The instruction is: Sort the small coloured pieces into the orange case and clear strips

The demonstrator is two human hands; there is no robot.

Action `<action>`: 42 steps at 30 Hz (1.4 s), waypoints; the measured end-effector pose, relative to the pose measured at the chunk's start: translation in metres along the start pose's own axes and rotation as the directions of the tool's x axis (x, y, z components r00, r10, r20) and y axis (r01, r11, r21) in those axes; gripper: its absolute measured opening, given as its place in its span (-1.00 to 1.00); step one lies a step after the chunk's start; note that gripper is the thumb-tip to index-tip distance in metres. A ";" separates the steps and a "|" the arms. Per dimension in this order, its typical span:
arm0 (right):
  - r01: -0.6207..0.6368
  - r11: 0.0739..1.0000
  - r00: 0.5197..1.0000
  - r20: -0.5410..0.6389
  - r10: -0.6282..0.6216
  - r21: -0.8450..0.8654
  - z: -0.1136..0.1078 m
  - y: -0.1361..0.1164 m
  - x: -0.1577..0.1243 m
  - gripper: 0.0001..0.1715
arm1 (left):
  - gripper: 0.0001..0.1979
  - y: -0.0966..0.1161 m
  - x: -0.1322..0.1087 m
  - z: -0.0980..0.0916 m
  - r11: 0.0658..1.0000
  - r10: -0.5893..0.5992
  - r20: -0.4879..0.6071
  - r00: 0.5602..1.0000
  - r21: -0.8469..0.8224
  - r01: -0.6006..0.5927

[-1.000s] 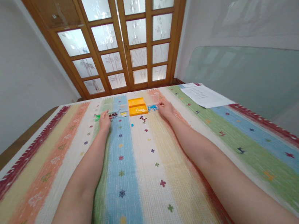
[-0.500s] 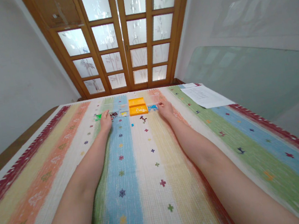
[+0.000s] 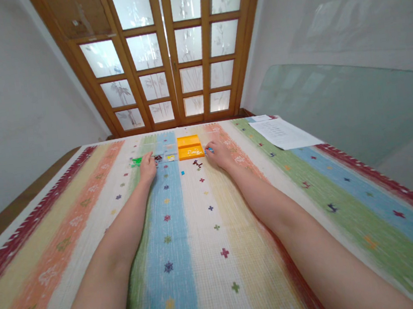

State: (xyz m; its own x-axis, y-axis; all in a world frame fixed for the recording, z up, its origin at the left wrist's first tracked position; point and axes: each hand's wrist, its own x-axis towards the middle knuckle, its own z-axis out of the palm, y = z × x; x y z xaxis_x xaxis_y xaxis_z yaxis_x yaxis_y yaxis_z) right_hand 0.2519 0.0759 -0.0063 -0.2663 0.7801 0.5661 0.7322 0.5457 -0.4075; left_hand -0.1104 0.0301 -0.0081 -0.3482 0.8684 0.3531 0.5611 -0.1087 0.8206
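Observation:
My left hand [image 3: 148, 167] rests between a clear box with green pieces [image 3: 137, 161] and one with dark pieces [image 3: 159, 158]; its fingers are pressed together, and what they hold is too small to see. My right hand [image 3: 217, 154] has its fingers closed over the blue pieces [image 3: 209, 150], most of which it covers. Between the hands lie the open orange case [image 3: 188, 141], with white pieces in its near half, and a clear box with yellow pieces [image 3: 170, 157]. Several dark pieces [image 3: 197, 164] and a small blue piece [image 3: 182, 173] lie on the cloth in front.
A striped, patterned cloth [image 3: 207, 276] covers the table. White paper sheets [image 3: 283, 133] lie at the back right. Beyond the table stand wood-framed glass doors [image 3: 170, 68], and a pale green glass panel [image 3: 336, 102] leans at the right wall.
My right hand has moved left, from the right end of the blue pieces to over them, beside the orange case. My left hand has barely moved.

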 end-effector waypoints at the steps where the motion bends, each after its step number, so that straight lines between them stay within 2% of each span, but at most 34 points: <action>1: 0.031 0.999 0.999 0.026 -0.032 0.013 0.000 -0.003 0.000 -0.77 | -0.57 0.001 0.000 -0.001 1.000 0.008 -0.003 1.000 0.008 -0.008; 4: 0.091 0.995 0.994 0.061 -0.093 0.036 0.002 -0.011 -0.002 -0.79 | -0.59 0.009 -0.004 0.000 0.992 0.103 0.020 0.994 0.076 -0.104; 6: 0.094 0.995 0.993 0.061 -0.096 0.036 0.003 -0.014 -0.003 -0.79 | -0.59 0.020 -0.012 0.005 0.961 0.228 0.128 0.965 0.132 -0.244; 7: 0.088 0.996 0.994 0.059 -0.090 0.035 0.004 -0.014 -0.003 -0.79 | -0.60 0.028 -0.018 0.010 0.932 0.301 0.221 0.928 0.140 -0.336; 9: 0.068 0.997 0.996 0.048 -0.070 0.033 0.005 -0.013 -0.003 -0.78 | -0.61 0.045 -0.035 0.021 0.831 0.439 0.450 0.778 0.127 -0.542; 11: 0.046 0.998 0.998 0.029 -0.047 0.034 0.006 -0.011 -0.002 -0.77 | -0.60 0.063 -0.054 0.034 0.714 0.509 0.608 0.609 0.097 -0.693; 13: 0.023 0.999 1.000 0.010 -0.023 0.038 0.008 -0.008 -0.001 -0.75 | -0.59 0.076 -0.070 0.045 0.620 0.536 0.693 0.483 0.065 -0.782; 14: 0.012 0.999 1.000 0.002 -0.012 0.041 0.008 -0.006 -0.001 -0.75 | -0.58 0.081 -0.076 0.050 0.588 0.544 0.706 0.453 0.065 -0.806; 19: -0.018 0.998 1.000 0.002 0.018 0.058 0.010 -0.005 -0.001 -0.76 | -0.51 0.088 -0.090 0.062 0.535 0.529 0.702 0.478 0.161 -0.829; 21: -0.022 0.998 1.000 0.002 0.022 0.063 0.011 -0.006 -0.001 -0.77 | -0.50 0.088 -0.092 0.065 0.526 0.517 0.715 0.470 0.167 -0.834; 30: -0.013 1.000 1.000 0.000 0.013 0.025 0.013 -0.008 -0.001 -0.78 | -0.53 0.096 -0.093 0.060 0.485 0.495 0.734 0.464 0.210 -0.849; 33: -0.015 1.000 1.000 0.002 0.015 0.013 0.013 -0.008 -0.001 -0.79 | -0.53 0.096 -0.093 0.063 0.483 0.498 0.727 0.472 0.219 -0.848; 42: -0.001 1.000 1.000 -0.004 0.001 -0.012 0.018 -0.005 -0.001 -0.79 | -0.55 0.090 -0.088 0.066 0.503 0.537 0.709 0.458 0.166 -0.848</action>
State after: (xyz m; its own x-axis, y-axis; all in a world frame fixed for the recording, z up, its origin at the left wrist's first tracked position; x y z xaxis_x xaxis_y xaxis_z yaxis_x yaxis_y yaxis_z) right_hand 0.2376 0.0781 -0.0175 -0.2626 0.7796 0.5686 0.7401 0.5408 -0.3996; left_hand 0.0203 -0.0240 0.0045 0.6740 0.6821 0.2837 0.7026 -0.7105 0.0390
